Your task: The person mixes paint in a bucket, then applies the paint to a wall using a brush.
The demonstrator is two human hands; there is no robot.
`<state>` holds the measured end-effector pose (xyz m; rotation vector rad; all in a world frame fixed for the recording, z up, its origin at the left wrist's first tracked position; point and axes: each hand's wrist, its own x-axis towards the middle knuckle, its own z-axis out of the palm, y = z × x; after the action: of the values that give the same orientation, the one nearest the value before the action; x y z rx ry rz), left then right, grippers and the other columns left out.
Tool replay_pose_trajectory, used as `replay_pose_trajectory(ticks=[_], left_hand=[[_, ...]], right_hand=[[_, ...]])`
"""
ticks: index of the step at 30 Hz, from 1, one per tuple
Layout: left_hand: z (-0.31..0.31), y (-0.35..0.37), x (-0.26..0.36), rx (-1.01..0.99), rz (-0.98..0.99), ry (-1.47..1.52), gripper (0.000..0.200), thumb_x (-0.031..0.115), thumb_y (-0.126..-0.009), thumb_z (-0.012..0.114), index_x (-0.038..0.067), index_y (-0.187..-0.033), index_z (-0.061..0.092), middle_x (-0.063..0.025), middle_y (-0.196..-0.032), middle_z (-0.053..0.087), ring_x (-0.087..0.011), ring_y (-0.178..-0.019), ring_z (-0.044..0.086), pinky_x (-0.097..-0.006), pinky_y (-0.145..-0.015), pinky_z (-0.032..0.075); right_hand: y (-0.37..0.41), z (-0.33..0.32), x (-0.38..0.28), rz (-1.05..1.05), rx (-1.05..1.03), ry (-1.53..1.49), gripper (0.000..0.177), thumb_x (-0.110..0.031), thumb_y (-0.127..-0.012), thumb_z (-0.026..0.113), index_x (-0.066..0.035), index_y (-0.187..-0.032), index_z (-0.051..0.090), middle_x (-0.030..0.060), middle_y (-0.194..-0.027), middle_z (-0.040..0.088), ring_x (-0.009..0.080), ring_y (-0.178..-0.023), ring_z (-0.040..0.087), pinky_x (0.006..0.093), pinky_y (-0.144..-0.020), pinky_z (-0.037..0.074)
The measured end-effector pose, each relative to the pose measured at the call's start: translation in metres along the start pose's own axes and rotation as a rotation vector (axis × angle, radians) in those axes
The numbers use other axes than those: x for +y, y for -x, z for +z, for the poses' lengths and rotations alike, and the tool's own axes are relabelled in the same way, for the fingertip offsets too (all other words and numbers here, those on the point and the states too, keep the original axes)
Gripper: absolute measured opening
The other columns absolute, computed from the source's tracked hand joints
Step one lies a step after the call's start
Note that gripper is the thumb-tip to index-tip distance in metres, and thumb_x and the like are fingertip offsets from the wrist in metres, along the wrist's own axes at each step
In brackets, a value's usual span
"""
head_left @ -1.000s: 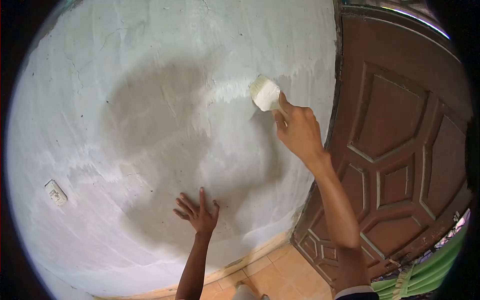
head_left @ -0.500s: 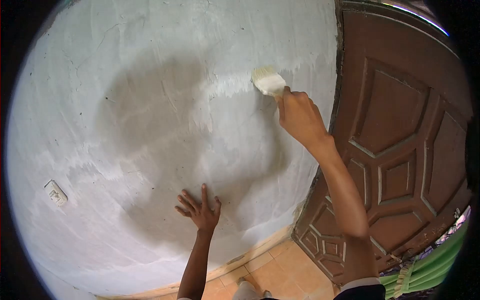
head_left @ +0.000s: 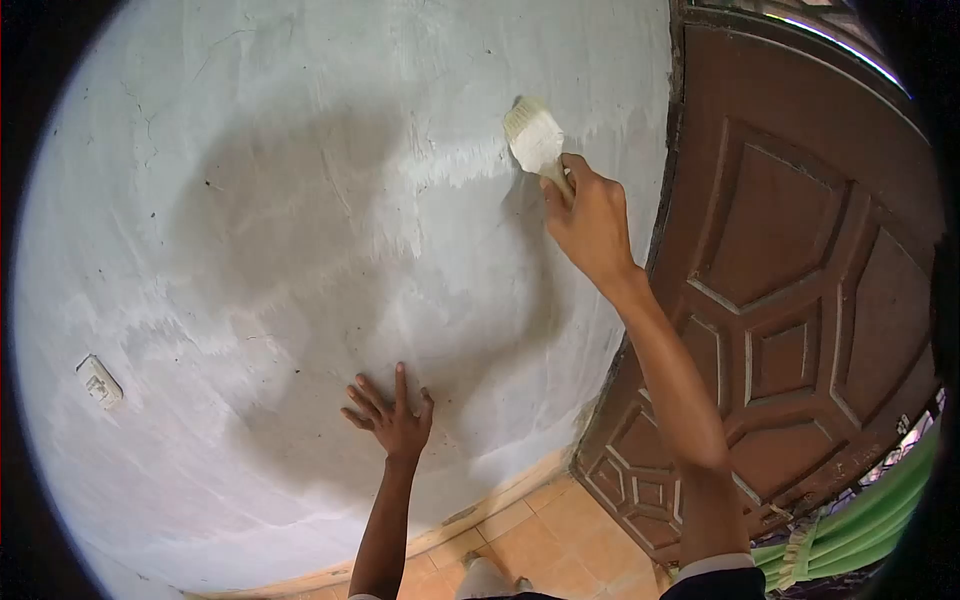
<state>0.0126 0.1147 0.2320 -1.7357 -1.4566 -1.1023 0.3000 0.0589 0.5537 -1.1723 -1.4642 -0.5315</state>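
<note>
My right hand [head_left: 592, 222] grips the handle of a wide paintbrush [head_left: 538, 140], whose pale bristles point up and left at the wall. White paint coats the lower part of the brush head. The grey-white wall [head_left: 460, 240] carries streaky brighter patches with ragged edges left of the brush. Lower down, my left hand [head_left: 400, 425] rests against the wall with its fingers spread and nothing held. Shadows of my head and arms darken the wall between and beside the hands.
A brown panelled wooden door [head_left: 790, 220] stands along the right. A light switch [head_left: 100, 381] is set in the wall at lower left. Green curtain fabric [head_left: 860, 525] hangs at lower right. Orange floor tiles [head_left: 545, 540] show below, with my feet on them.
The brush has turned more upright and shifted slightly up on the wall, with more of its handle showing. My left hand stays spread on the wall. The view has shifted a little.
</note>
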Motion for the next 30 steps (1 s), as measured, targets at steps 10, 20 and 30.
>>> replay_pose_trajectory(ticks=[10, 20, 30], left_hand=[[0.0, -0.003, -0.002, 0.051, 0.049, -0.028, 0.073, 0.052, -0.092, 0.059, 0.026, -0.156, 0.037, -0.0297, -0.164, -0.003, -0.0514, -0.15, -0.009, -0.0726, -0.112, -0.009], [0.005, 0.0, 0.001, 0.046, 0.016, -0.014, 0.07, 0.052, -0.09, 0.062, 0.028, -0.153, 0.043, -0.029, -0.165, -0.002, -0.0502, -0.151, -0.011, -0.0731, -0.111, -0.01], [0.004, -0.001, 0.001, 0.076, 0.016, -0.016, 0.066, 0.051, -0.09, 0.062, 0.027, -0.15, 0.048, -0.0285, -0.165, 0.0, -0.0479, -0.152, -0.011, -0.0708, -0.113, -0.01]], right_hand=[[-0.002, -0.006, 0.004, 0.162, 0.065, -0.095, 0.026, -0.011, -0.09, 0.069, 0.004, -0.111, 0.068, 0.0211, -0.078, 0.07, 0.0245, -0.064, 0.068, 0.0354, -0.061, 0.05], [-0.013, -0.013, -0.001, 0.107, 0.014, -0.08, 0.018, -0.007, -0.088, 0.065, 0.009, -0.095, 0.067, 0.026, -0.068, 0.06, 0.0341, -0.058, 0.062, 0.0422, -0.061, 0.047], [-0.027, -0.032, -0.006, 0.166, -0.064, -0.073, 0.023, -0.012, -0.087, 0.065, 0.009, -0.095, 0.068, 0.0246, -0.067, 0.06, 0.0266, -0.056, 0.057, 0.0405, -0.06, 0.046]])
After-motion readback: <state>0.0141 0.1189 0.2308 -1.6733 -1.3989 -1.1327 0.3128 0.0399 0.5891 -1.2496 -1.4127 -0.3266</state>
